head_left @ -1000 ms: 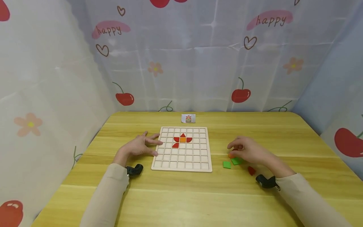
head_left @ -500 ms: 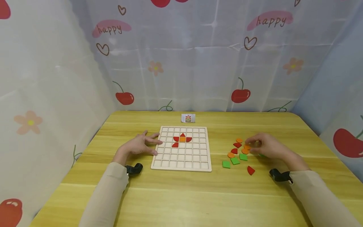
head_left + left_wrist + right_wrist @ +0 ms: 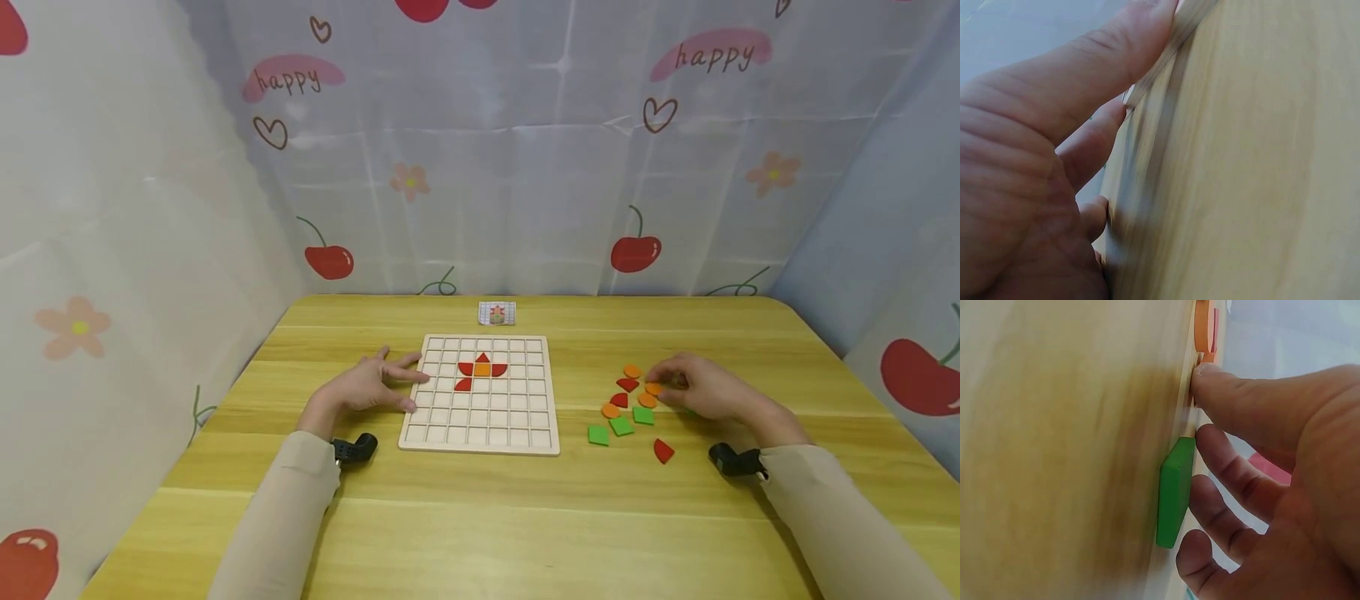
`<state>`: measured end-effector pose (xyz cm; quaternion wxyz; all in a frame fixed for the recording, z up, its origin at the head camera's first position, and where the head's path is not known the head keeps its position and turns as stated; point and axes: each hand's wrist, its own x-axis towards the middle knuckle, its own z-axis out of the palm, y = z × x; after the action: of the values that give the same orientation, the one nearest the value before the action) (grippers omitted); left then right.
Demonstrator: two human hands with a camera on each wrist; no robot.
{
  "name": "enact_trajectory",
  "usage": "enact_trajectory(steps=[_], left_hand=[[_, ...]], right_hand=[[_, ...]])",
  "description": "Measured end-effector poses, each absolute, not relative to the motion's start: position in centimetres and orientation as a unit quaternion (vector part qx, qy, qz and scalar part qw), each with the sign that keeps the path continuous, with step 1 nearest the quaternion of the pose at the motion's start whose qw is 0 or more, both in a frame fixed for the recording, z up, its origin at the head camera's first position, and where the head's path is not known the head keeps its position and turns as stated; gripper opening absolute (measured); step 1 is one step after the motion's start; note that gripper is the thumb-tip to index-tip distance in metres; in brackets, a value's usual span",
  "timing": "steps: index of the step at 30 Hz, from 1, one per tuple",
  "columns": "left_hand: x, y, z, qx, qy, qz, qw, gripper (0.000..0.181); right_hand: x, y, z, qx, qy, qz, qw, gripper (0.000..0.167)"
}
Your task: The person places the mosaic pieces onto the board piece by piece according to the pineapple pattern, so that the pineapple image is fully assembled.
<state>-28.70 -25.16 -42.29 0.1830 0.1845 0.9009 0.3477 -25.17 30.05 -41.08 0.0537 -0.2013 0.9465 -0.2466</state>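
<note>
My left hand (image 3: 367, 385) rests at the left edge of a pale wooden grid board (image 3: 480, 412), its fingers spread and fairly straight. In the left wrist view, the thumb (image 3: 1079, 78) touches the board's edge. Set in the board are an orange square (image 3: 482, 369), a red triangle (image 3: 483, 357) and several red quarter-round pieces (image 3: 463, 384). To the right, my right hand (image 3: 701, 387) pinches an orange disc (image 3: 653, 389) at the table, thumb and index close around it. Its other fingers are bent over a green square (image 3: 1175, 494), seen in the right wrist view.
Loose on the table (image 3: 480, 517) by my right hand lie more orange discs (image 3: 611, 411), green squares (image 3: 621, 426) and red quarter-round pieces (image 3: 663, 451). A small pattern card (image 3: 497, 313) lies behind the board. A printed curtain (image 3: 517, 192) hangs beyond the table.
My right hand has moved right, from above the near orange disc and green squares to another orange disc, uncovering the loose pieces. The left hand and board have stayed put.
</note>
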Motion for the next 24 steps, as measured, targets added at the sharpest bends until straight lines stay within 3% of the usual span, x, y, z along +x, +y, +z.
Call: enact_trajectory(steps=[9,24], left_hand=[[-28.5,-25.0,-42.2,0.183,0.899,0.351,0.185,0.051],[-28.6,-25.2,-42.1,0.187,0.898,0.355,0.182,0.051]], right_hand=[[-25.2,29.1,-40.5,-0.209,0.944,-0.251,0.046,0.023],[-26.2,22.9,-38.2,-0.231,0.941,-0.243,0.050,0.022]])
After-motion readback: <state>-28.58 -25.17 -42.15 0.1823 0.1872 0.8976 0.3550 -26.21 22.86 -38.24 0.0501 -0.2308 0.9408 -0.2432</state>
